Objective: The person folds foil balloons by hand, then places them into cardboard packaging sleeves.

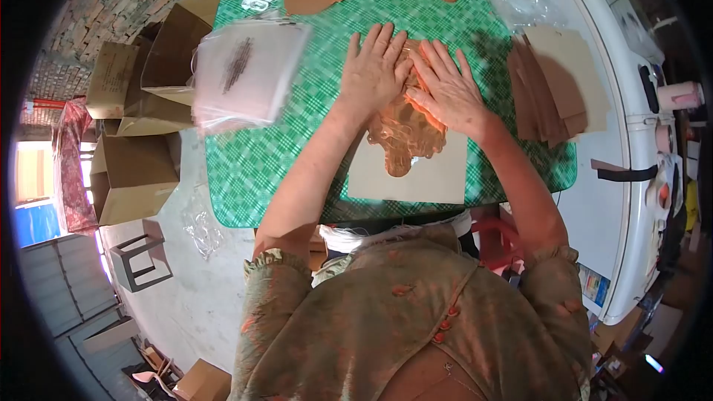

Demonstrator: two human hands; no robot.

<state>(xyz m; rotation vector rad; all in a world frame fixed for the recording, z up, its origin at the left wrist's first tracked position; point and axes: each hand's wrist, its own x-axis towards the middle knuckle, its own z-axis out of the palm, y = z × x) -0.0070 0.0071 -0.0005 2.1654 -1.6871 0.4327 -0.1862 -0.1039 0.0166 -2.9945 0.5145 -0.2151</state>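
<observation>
My left hand (pixel 376 67) and right hand (pixel 451 91) lie flat, fingers spread, across the copper-coloured sheet (pixel 397 132), seemingly to press it smooth over the near pale card (pixel 438 178).

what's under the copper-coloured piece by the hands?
A pale card shows under the near end of the copper-coloured piece, on the green checked tablecloth. The piece, left hand and right hand hide the rest; can't tell what's there.

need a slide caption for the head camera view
Left hand and right hand spread over a shiny copper-coloured piece lying on pale card atop a green checked tablecloth.
</observation>
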